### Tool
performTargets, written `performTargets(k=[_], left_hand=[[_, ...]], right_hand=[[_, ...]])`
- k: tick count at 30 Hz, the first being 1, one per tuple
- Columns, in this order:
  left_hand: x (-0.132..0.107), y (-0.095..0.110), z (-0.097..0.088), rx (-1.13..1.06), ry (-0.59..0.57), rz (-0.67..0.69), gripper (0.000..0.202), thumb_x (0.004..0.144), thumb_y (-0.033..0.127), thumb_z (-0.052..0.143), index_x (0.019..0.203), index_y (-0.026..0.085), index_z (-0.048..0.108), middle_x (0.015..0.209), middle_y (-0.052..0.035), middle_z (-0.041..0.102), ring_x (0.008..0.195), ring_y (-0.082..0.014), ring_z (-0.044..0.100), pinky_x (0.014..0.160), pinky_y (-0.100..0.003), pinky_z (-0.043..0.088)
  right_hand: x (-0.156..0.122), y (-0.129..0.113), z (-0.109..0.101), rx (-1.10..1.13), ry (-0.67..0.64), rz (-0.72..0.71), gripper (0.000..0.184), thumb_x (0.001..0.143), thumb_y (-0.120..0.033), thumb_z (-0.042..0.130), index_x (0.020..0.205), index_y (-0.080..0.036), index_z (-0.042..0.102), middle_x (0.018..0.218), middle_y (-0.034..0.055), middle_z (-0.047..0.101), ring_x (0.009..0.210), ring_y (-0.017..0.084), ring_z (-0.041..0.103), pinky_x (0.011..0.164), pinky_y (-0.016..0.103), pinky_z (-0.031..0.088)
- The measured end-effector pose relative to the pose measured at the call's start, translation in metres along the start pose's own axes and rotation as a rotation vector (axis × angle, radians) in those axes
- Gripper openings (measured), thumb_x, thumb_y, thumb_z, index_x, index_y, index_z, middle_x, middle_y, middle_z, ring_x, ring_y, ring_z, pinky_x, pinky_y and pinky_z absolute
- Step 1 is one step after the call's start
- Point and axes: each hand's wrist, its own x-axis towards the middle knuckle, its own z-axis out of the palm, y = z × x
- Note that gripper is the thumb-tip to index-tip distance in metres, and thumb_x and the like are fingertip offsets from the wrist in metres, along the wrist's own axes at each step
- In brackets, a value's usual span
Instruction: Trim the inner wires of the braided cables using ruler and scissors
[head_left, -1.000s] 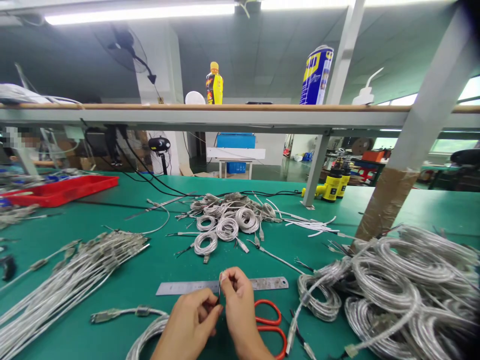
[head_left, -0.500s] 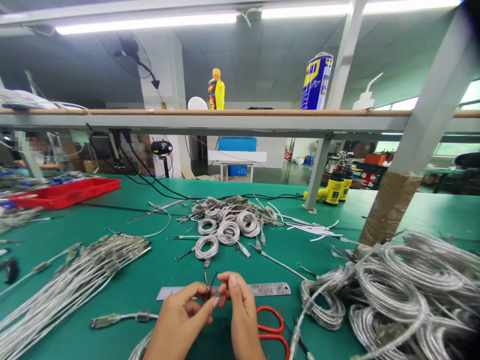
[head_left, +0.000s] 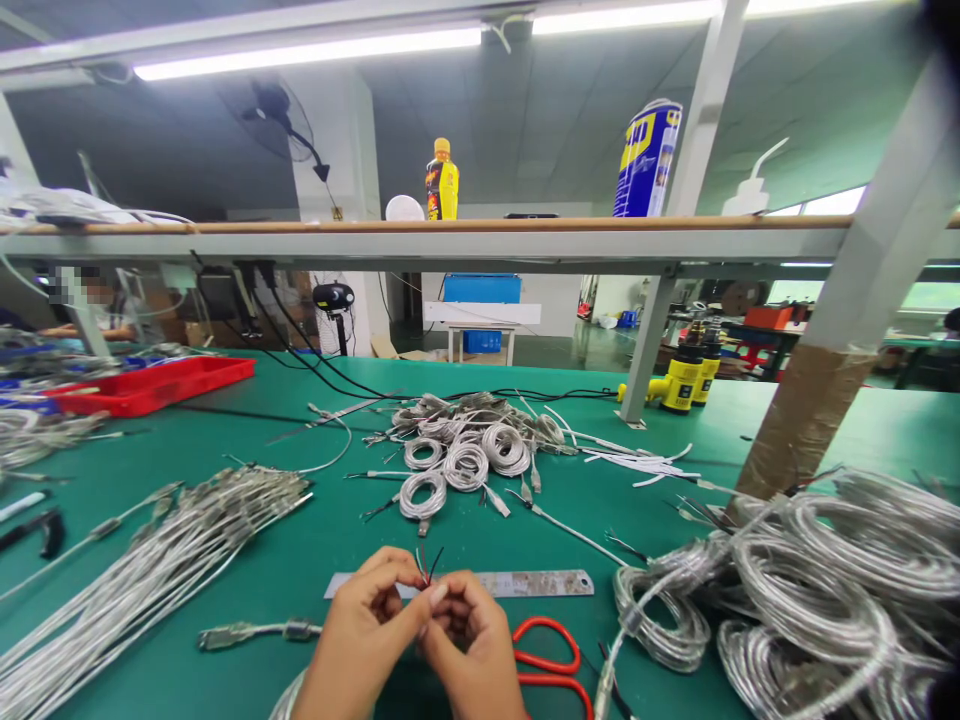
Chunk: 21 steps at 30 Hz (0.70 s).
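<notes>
My left hand [head_left: 367, 630] and my right hand [head_left: 469, 640] meet at the bottom centre, both pinched on the stripped end of a silver cable. Thin dark and red wire ends [head_left: 427, 565] stick up between the fingertips. The rest of that cable [head_left: 281, 700] loops down under my left wrist. A steel ruler [head_left: 525, 583] lies just beyond my fingers. Red-handled scissors [head_left: 551, 670] lie right of my right hand.
Straight silver cables [head_left: 150, 560] are heaped at left, small coils [head_left: 465, 450] in the middle, and big coils [head_left: 810, 580] at right. A loose cable with a plug [head_left: 247, 632] lies by my left hand. A red tray [head_left: 150, 385] sits far left. A taped post [head_left: 806, 415] stands at right.
My hands have drawn closer together and the right fingers have curled in. The thin wire ends, first hidden, now fan out above the fingertips. The view has shifted slightly.
</notes>
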Motion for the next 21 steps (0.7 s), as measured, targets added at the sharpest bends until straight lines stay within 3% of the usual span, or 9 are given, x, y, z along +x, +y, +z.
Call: performTargets(k=[5,8,14,18,21], left_hand=[[0.002,-0.002,-0.002,-0.149,-0.074,-0.034,0.015,0.064,0.03,0.062,0.063,0.015,0.062,0.07,-0.0005,0.049,0.06,-0.0117,0.049,0.05,-0.018,0.04],[0.004,-0.001,-0.002,-0.222,-0.124,-0.094,0.019,0.066,0.032,0.062,0.074,0.016,0.066,0.078,-0.0011,0.05,0.057,-0.0092,0.048,0.046,-0.017,0.04],[0.005,-0.004,-0.004,-0.321,-0.155,-0.114,0.022,0.065,0.035,0.062,0.077,0.018,0.07,0.075,0.0,0.048,0.047,-0.0069,0.047,0.043,-0.021,0.043],[0.006,-0.001,-0.007,-0.239,-0.158,-0.085,0.018,0.067,0.032,0.06,0.064,0.017,0.07,0.049,0.0006,0.048,0.067,-0.0175,0.053,0.064,-0.029,0.047],[0.007,0.006,-0.007,-0.183,-0.18,-0.069,0.033,0.072,0.03,0.054,0.043,0.019,0.062,0.038,-0.0011,0.047,0.083,-0.0201,0.05,0.08,-0.031,0.04]], right_hand=[[0.005,-0.008,0.002,0.074,0.071,0.017,0.023,0.063,-0.034,0.065,0.068,-0.015,0.053,0.06,0.0002,0.054,0.052,0.011,0.046,0.051,0.022,0.036],[0.008,-0.015,0.001,0.119,0.057,0.006,0.024,0.063,-0.036,0.065,0.071,-0.015,0.058,0.061,0.0002,0.055,0.052,0.01,0.046,0.051,0.022,0.036],[0.009,-0.017,-0.003,0.211,-0.199,0.096,0.029,0.071,-0.042,0.056,0.077,-0.014,0.06,0.063,-0.0003,0.052,0.05,0.008,0.043,0.047,0.019,0.034],[0.007,-0.018,-0.004,0.304,-0.296,0.201,0.031,0.07,-0.044,0.056,0.073,-0.014,0.06,0.064,0.0,0.051,0.049,0.006,0.041,0.049,0.018,0.034],[0.006,-0.021,-0.005,0.284,-0.357,0.258,0.033,0.068,-0.046,0.057,0.069,-0.013,0.06,0.063,0.0001,0.051,0.048,0.006,0.041,0.05,0.018,0.033]])
